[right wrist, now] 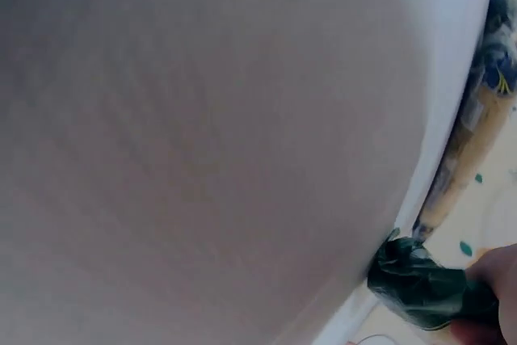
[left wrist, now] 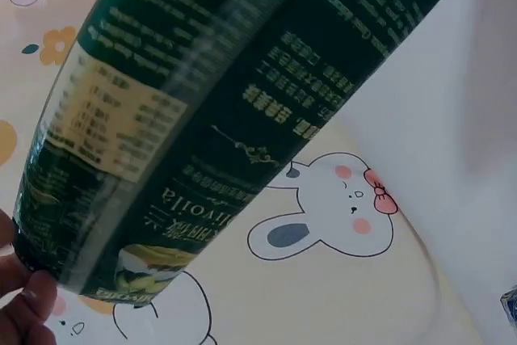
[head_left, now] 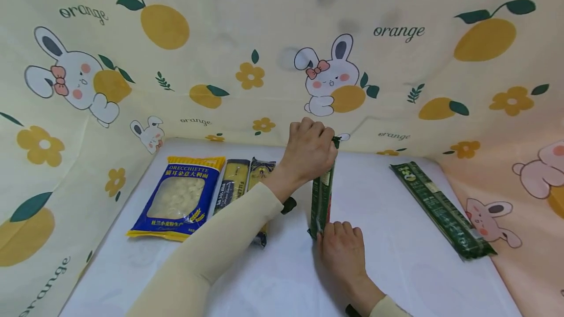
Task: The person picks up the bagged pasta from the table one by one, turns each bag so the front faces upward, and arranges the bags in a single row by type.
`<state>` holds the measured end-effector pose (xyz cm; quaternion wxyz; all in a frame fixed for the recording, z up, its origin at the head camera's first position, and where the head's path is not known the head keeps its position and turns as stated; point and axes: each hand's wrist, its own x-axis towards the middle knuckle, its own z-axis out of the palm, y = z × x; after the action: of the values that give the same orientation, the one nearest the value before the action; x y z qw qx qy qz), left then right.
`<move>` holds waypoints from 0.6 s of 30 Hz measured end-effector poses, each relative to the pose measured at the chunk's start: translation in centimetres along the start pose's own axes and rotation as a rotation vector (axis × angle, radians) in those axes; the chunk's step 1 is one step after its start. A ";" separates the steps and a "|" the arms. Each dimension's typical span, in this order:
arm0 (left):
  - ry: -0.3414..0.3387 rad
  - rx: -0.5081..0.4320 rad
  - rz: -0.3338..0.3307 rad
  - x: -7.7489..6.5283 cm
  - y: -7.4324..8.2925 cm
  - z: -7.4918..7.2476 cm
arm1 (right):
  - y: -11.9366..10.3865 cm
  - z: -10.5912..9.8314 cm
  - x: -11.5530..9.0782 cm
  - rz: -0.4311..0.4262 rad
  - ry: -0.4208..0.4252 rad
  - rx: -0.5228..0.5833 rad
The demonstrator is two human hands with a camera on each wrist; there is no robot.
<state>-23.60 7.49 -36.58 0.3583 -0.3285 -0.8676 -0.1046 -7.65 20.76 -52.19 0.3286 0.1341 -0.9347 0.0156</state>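
A long green pasta packet (head_left: 321, 199) with gold print is held on a slant in the head view, its upper end raised in front of the back cloth. My left hand (head_left: 310, 148) pinches that upper end; the left wrist view shows its fingertips (left wrist: 32, 300) at a corner of the packet (left wrist: 266, 62). The lower end is gripped by my right hand (head_left: 343, 253), close over the white table. In the right wrist view, fingers (right wrist: 493, 280) hold the crinkled green end (right wrist: 416, 284).
A second green packet (head_left: 442, 209) lies on the right of the white table (head_left: 379, 268). On the left lie a blue and yellow orecchiette bag (head_left: 176, 197) and two spaghetti packets (head_left: 233, 180), partly behind my left arm. Patterned cloth (head_left: 264, 23) walls the back and sides.
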 end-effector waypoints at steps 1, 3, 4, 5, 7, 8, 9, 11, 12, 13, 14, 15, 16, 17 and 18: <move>-0.011 -0.001 -0.010 0.0 0.1 -0.1 | -0.2 0.0 0.0 -0.007 0.002 -0.010; -0.037 0.005 -0.025 0.0 0.3 -0.2 | -0.5 0.0 0.1 -0.021 0.003 -0.023; -0.048 0.011 -0.028 -0.1 0.4 -0.2 | -0.6 0.0 0.1 -0.026 0.006 -0.026; -0.054 0.019 -0.029 -0.1 0.4 -0.2 | -0.8 0.1 0.1 -0.030 0.006 -0.029; -0.049 0.036 -0.023 -0.1 0.5 -0.2 | -1.0 0.0 0.1 -0.039 0.006 -0.027; -0.042 0.048 -0.017 -0.1 0.4 -0.1 | -1.1 0.0 0.2 -0.044 0.005 -0.025; -0.032 0.058 -0.011 -0.1 0.4 -0.1 | -1.2 0.0 0.2 -0.047 0.005 -0.022; -0.016 0.072 0.002 -0.2 0.3 0.0 | -1.4 -0.1 0.2 -0.047 -0.009 -0.021; -0.015 0.079 0.007 -0.2 0.3 0.1 | -1.4 -0.1 0.1 -0.046 -0.019 -0.018; -0.015 0.086 0.010 -0.3 0.2 0.1 | -1.5 -0.2 0.1 -0.044 -0.030 -0.016; -0.022 0.094 0.014 -0.3 0.1 0.2 | -1.5 -0.2 0.0 -0.044 -0.042 -0.015; -0.028 0.094 0.015 -0.4 0.0 0.3 | -1.5 -0.3 0.0 -0.045 -0.053 -0.012; -0.036 0.097 0.013 -0.4 0.0 0.4 | -1.5 -0.3 -0.1 -0.046 -0.065 -0.008; -0.040 0.095 0.012 -0.5 -0.1 0.5 | -1.5 -0.4 -0.2 -0.049 -0.072 0.000; -0.045 0.088 0.007 -0.6 -0.2 0.5 | -1.4 -0.4 -0.3 -0.054 -0.075 0.006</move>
<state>-23.72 7.23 -37.37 0.3532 -0.3178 -0.8781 -0.0576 -6.84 19.48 -52.12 0.2931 0.1610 -0.9424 0.0046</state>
